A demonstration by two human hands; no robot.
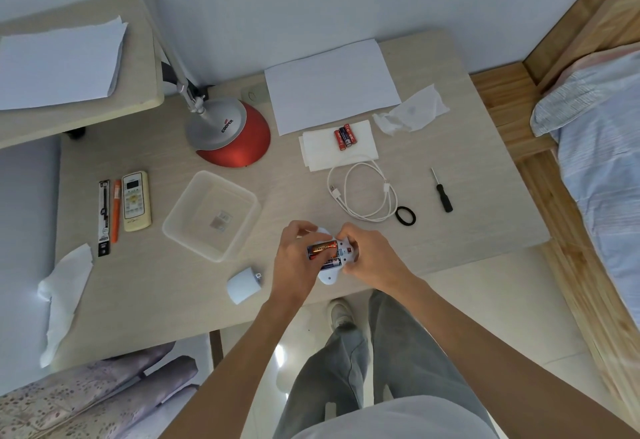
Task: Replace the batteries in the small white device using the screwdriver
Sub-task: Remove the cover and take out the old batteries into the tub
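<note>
I hold the small white device (337, 265) over the table's near edge, its battery bay facing up. Dark copper-and-black batteries (323, 250) lie in the bay. My left hand (297, 257) grips the device from the left, thumb across the batteries. My right hand (367, 254) pinches the device's right end. The white battery cover (243, 285) lies on the table left of my hands. The black screwdriver (442, 190) rests at the right. Three red batteries (345, 136) sit on a folded tissue (337, 151) farther back.
A clear plastic tub (211, 215) stands left of my hands. A white cable (363, 192) and a black hair tie (405, 215) lie between tissue and screwdriver. Further back are a red lamp base (230, 133) and paper (330, 83); at the left, a remote (136, 200) and pens (110, 211).
</note>
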